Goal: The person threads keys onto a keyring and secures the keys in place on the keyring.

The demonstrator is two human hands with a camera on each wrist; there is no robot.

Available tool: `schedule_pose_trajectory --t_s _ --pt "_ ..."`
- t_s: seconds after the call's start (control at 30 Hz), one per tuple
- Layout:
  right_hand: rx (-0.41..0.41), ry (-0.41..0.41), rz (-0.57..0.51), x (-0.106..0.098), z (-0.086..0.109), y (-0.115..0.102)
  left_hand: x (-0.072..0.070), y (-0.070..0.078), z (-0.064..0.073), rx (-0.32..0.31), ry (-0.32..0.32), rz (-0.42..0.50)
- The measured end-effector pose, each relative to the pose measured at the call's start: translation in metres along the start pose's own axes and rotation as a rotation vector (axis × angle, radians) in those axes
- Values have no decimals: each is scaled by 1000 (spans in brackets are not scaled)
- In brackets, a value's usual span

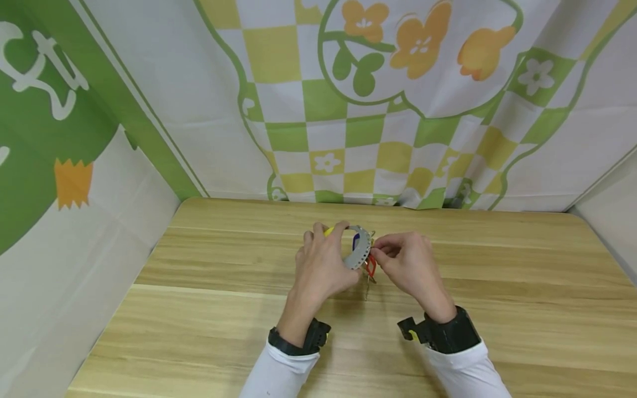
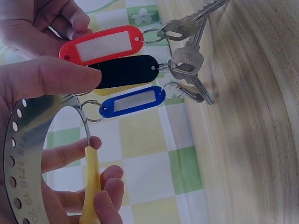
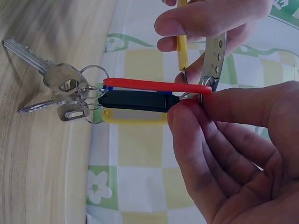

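Note:
My left hand (image 1: 320, 260) grips a grey metal key hoop (image 1: 359, 257) with numbered holes along its flat band, its fingers around the yellow handle (image 2: 91, 186). Several key tags hang from the hoop: a red tag (image 2: 100, 45), a black tag (image 2: 131, 71), a blue tag (image 2: 133, 101) and a yellow tag (image 3: 135, 120), partly hidden behind the others. Silver keys (image 2: 187, 60) dangle from their far ends. With thumb and forefinger, my right hand (image 1: 410, 265) pinches at the small ring joining a tag to the band; the pinched spot is mostly covered by fingertips.
Below the hands lies a wood-grain table (image 1: 224, 331). A printed cloth (image 1: 271, 52) with checks and flowers hangs behind its far edge, and another panel (image 1: 45, 309) borders the left side. Black wrist bands (image 1: 453, 331) sit over white sleeves (image 1: 283, 373).

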State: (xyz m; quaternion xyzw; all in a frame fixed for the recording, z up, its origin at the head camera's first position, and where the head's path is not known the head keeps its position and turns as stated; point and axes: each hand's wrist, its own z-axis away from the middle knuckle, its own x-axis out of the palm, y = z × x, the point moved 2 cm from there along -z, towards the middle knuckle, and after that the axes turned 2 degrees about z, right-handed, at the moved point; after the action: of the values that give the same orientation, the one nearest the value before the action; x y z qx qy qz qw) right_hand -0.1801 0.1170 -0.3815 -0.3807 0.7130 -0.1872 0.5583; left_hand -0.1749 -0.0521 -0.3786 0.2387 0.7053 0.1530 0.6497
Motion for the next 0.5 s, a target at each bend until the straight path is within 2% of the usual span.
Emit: schedule_pose_trajectory --t_s 0.17,0.5 --pt "-19 -3 11 0 0 2 1 0 0 2 -13 -9" --pt "-117 -13 60 0 -2 4 3 0 -1 10 -23 -10"
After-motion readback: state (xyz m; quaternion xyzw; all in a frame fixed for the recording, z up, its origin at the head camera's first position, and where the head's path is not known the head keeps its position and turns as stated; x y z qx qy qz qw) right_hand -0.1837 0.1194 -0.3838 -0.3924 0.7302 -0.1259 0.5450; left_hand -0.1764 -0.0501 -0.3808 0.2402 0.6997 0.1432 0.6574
